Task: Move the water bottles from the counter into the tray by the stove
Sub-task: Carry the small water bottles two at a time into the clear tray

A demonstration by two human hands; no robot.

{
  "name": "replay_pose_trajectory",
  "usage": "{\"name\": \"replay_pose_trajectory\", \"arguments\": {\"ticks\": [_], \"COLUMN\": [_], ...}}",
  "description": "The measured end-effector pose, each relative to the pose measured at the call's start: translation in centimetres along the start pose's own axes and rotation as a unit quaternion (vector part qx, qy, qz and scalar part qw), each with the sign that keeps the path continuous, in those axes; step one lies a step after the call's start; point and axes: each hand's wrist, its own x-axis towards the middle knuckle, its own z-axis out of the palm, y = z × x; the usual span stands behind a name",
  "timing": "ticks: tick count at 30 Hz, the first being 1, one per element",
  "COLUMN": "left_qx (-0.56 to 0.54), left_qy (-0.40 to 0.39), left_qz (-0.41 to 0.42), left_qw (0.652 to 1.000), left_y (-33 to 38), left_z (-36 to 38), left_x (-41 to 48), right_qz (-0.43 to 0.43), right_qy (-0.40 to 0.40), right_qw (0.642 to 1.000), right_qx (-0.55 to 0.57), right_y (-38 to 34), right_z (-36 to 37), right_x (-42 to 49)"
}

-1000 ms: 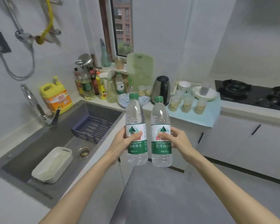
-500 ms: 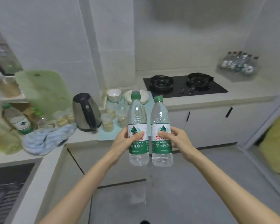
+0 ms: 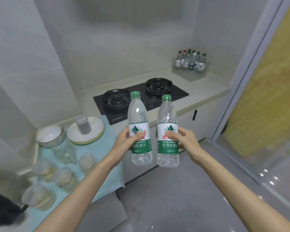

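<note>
While each one is held upright in the air at its label, the two bottles look alike: clear, ribbed plastic, full of water, with a green screw cap and a white-and-green wrap printed with a dark mountain mark and Chinese characters. The left hand grips the left bottle with the thumb pressed across the front of the label and the fingers curled round behind; the right hand clamps the right bottle the same way, thumb in front. The bottles hang side by side, close but not touching, the left one tipped slightly left. Behind them lies the stove, a glossy black glass top with two round cast burners, sunk in a pale, smooth counter. At the counter's far right corner, past the stove, sits the tray, clear plastic with low walls, and in it stand several small bottles with green, red and white caps. Left of the stove, a light blue mat carries stacked white plates with an upturned grey cup on them, a white bowl and blurred clear glasses. The wall is pale tile, and the floor below is grey and shiny.
</note>
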Motion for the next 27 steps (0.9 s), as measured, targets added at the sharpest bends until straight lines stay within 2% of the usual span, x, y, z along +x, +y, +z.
{"name": "replay_pose_trajectory", "arguments": {"ticks": [7,13,20,27], "left_qx": [-0.007,-0.024,-0.029,-0.037], "left_qy": [-0.021,-0.005,0.002,-0.014], "left_qz": [-0.003,-0.007,-0.005,0.001], "left_qw": [1.0,1.0,1.0,0.999], "left_y": [0.7,3.7,6.9,8.4], "left_z": [7.2,15.5,21.0,25.4], "left_x": [13.2,25.7,36.8,49.3], "right_qz": [-0.001,-0.01,-0.007,0.009], "right_qy": [0.017,0.005,0.005,0.04], "right_qw": [1.0,1.0,1.0,0.999], "right_qx": [0.002,-0.016,-0.015,0.002], "right_y": [-0.1,-2.0,-3.7,-4.0], "right_z": [-9.6,-20.1,-28.4,-35.7], "right_x": [10.8,22.3,31.5,42.1]}}
